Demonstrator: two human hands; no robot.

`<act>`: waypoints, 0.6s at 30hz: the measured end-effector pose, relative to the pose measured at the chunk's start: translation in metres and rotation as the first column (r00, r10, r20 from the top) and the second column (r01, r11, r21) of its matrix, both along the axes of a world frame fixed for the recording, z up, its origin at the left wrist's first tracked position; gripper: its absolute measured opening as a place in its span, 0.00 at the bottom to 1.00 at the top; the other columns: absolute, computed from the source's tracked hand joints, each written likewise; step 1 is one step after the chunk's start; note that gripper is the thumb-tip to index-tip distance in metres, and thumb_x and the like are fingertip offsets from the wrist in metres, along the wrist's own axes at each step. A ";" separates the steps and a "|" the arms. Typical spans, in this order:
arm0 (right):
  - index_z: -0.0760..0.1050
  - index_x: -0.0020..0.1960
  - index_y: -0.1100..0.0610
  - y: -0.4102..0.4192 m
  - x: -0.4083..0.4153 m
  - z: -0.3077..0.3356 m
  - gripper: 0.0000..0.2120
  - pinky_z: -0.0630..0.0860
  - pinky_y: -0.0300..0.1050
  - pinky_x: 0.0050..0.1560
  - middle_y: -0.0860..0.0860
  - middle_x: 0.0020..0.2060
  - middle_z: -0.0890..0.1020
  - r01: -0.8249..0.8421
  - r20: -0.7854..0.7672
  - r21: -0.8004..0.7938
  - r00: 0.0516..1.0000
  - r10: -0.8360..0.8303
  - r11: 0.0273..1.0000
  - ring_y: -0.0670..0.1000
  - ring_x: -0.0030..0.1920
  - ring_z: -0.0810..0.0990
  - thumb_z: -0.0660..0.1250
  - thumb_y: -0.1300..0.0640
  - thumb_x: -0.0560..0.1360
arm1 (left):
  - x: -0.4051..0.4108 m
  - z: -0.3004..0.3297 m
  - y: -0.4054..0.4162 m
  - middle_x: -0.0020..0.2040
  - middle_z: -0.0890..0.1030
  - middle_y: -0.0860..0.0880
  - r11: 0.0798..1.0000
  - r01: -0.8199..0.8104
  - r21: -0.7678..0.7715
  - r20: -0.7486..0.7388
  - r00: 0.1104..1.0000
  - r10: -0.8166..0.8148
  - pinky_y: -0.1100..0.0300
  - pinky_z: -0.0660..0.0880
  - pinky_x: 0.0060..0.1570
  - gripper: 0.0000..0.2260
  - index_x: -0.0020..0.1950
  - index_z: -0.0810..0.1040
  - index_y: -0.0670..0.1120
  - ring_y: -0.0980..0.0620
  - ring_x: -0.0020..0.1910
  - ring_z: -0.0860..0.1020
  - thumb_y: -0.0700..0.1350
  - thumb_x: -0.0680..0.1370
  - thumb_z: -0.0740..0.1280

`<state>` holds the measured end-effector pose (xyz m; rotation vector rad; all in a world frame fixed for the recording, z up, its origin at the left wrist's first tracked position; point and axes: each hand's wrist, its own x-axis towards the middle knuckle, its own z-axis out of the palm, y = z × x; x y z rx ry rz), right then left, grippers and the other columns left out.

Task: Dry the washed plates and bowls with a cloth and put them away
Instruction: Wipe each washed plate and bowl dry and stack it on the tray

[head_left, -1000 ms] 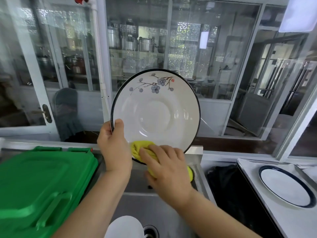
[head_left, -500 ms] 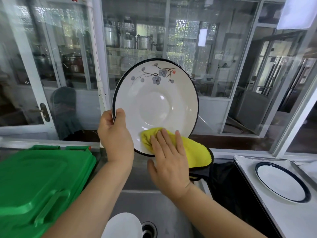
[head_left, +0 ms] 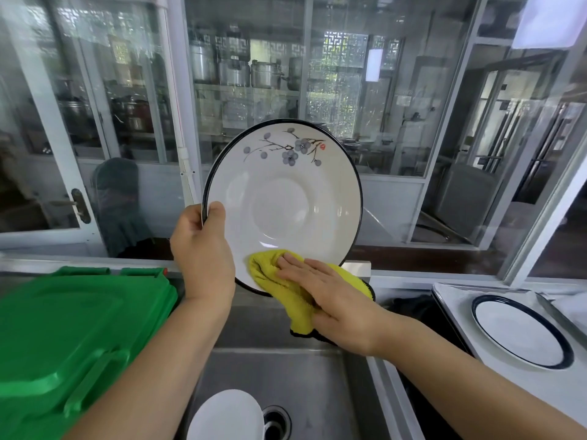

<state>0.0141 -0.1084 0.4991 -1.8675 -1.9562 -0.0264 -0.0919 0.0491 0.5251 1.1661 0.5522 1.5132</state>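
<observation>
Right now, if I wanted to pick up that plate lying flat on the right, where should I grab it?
Probably by the dark-rimmed plate's near edge, coming from the sink side. It lies flat on the white counter, so fingers cannot go around it; hook a fingertip under the raised rim and put your thumb on top.

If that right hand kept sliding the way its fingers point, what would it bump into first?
The right hand points up and left across the yellow cloth on the flowered plate. Going on, it would probably meet the left hand gripping the plate's rim, though depth is unclear.
</observation>
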 end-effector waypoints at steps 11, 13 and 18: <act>0.76 0.64 0.54 0.022 -0.002 -0.031 0.23 0.71 0.55 0.62 0.55 0.61 0.79 0.119 0.448 0.579 0.780 -0.436 0.807 0.58 0.65 0.75 0.67 0.48 0.71 | 0.008 0.005 -0.011 0.36 0.72 0.46 0.988 0.108 -0.115 0.089 0.991 -0.098 0.53 0.69 0.43 0.13 0.28 0.69 0.53 0.49 0.39 0.69 0.50 0.72 0.65; 0.79 0.61 0.55 0.026 0.002 -0.035 0.16 0.75 0.53 0.55 0.55 0.57 0.81 0.064 0.438 0.683 0.761 -0.478 0.728 0.59 0.60 0.78 0.65 0.59 0.74 | 0.008 0.004 -0.011 0.36 0.72 0.46 0.985 0.124 -0.121 0.069 0.991 -0.117 0.52 0.69 0.42 0.13 0.28 0.69 0.52 0.48 0.38 0.69 0.50 0.73 0.65; 0.82 0.54 0.57 0.019 0.027 -0.030 0.10 0.75 0.49 0.44 0.55 0.53 0.83 -0.080 0.517 0.742 0.701 -0.492 0.665 0.57 0.53 0.81 0.70 0.63 0.73 | 0.007 0.012 -0.005 0.37 0.83 0.56 0.967 0.229 -0.112 0.022 0.973 -0.228 0.54 0.77 0.48 0.10 0.38 0.81 0.53 0.52 0.41 0.80 0.45 0.78 0.65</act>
